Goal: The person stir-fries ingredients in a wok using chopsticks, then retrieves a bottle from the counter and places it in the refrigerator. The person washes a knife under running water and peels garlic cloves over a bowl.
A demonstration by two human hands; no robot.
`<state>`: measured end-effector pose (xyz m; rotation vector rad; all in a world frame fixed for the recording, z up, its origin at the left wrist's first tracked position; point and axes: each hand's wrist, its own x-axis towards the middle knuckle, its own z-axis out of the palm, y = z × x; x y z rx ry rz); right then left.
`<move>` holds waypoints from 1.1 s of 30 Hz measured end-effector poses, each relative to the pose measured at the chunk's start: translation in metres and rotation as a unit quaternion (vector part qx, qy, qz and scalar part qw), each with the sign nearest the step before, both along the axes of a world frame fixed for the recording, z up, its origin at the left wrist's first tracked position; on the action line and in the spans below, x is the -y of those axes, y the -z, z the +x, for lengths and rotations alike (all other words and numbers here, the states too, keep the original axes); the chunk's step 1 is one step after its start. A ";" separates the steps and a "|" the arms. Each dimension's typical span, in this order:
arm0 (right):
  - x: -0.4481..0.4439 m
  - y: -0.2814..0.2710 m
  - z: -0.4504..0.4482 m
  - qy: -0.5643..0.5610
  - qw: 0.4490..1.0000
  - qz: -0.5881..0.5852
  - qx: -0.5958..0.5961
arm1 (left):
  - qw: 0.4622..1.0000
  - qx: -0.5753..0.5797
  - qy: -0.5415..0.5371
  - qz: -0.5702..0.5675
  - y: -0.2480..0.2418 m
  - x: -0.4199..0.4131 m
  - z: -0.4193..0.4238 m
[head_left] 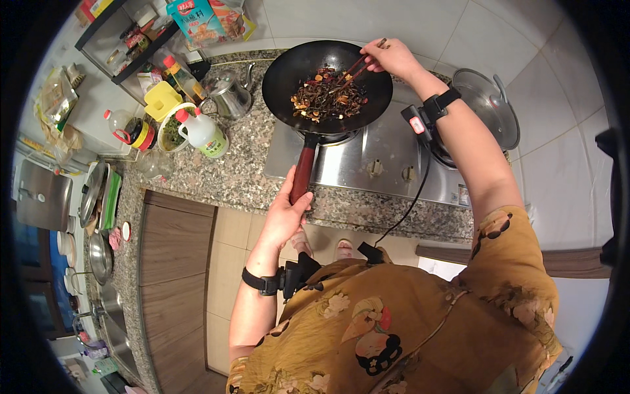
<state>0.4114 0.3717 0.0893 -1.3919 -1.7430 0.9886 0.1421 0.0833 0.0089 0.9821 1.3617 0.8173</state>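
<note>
My left hand [288, 209] is wrapped around the dark red handle [302, 170] of a black wok [280, 91]. The wok sits over the left burner of a stainless steel gas stove [339, 167]. Between the fingers of my right hand [391, 59] is a pair of chopsticks [358, 69], their tips down in the food. That food [327, 96] is a heap of dark brown shreds with reddish pieces and pale yellow bits, lying at the bottom of the wok. What the shreds are, I cannot tell.
Right of the wok, a steel pot [485, 111] stands on the other burner, partly behind my right arm. A metal kettle [227, 96], a white jug [206, 133] and a bowl of greens [173, 130] stand left on the granite counter [246, 162]. A black cable [416, 199] hangs from my right wrist.
</note>
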 end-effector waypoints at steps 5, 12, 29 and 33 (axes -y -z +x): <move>0.006 0.038 -0.003 -0.058 0.983 0.102 0.141 | 1.000 -0.005 -0.001 -0.019 -0.007 -0.002 0.005; 0.061 -0.016 -0.042 -0.183 0.983 0.007 0.014 | 1.000 0.007 -0.010 -0.004 -0.004 0.001 0.001; 0.069 -0.003 -0.005 -0.048 0.995 0.042 0.072 | 0.995 0.005 -0.079 -0.055 0.012 0.046 -0.050; 0.068 -0.022 -0.009 -0.053 0.993 0.063 0.080 | 0.978 -0.077 -0.169 -0.094 0.059 0.088 -0.101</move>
